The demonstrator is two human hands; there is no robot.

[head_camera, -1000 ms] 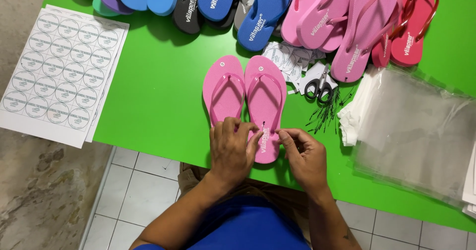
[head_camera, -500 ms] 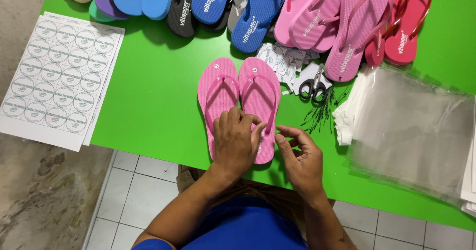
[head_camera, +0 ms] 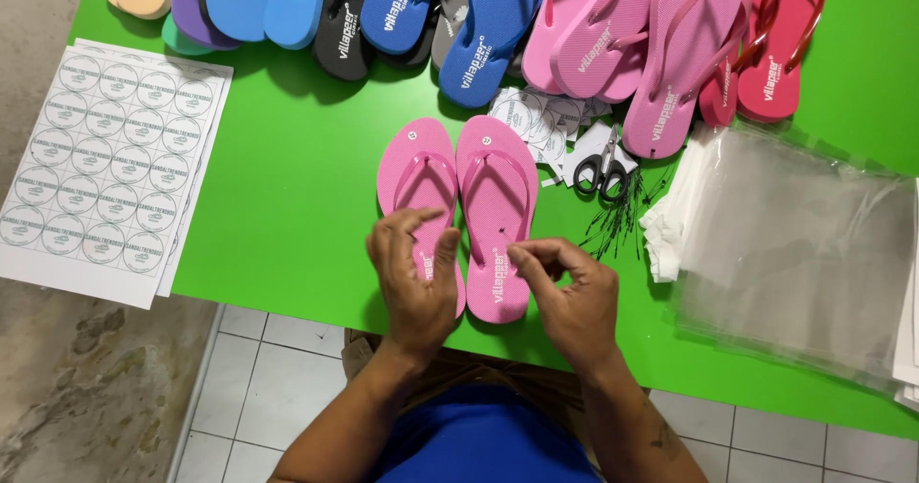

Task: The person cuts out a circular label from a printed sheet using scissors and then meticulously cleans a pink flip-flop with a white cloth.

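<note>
A pair of pink flip-flops lies side by side on the green table (head_camera: pixel 287 205), toes pointing away from me. My left hand (head_camera: pixel 414 277) rests over the heel of the left flip-flop (head_camera: pixel 414 172), thumb on the sole and fingers curled. My right hand (head_camera: pixel 567 296) hovers at the heel of the right flip-flop (head_camera: pixel 496 191). Its thumb and fingertips are pinched together just above the sole. Whatever they pinch is too small to make out.
Rows of blue, black, pink and red flip-flops (head_camera: pixel 479 23) line the far edge. Round-sticker sheets (head_camera: pixel 105 167) lie at the left. Black-handled scissors (head_camera: pixel 601 169), loose round labels (head_camera: pixel 531 119) and thin black ties (head_camera: pixel 627 224) sit right of the pair, beside clear plastic bags (head_camera: pixel 795 244).
My hands, pressed together over the heels of the pair, have drawn slightly apart. The left one now sits on the left flip-flop and the right one pinches over the right.
</note>
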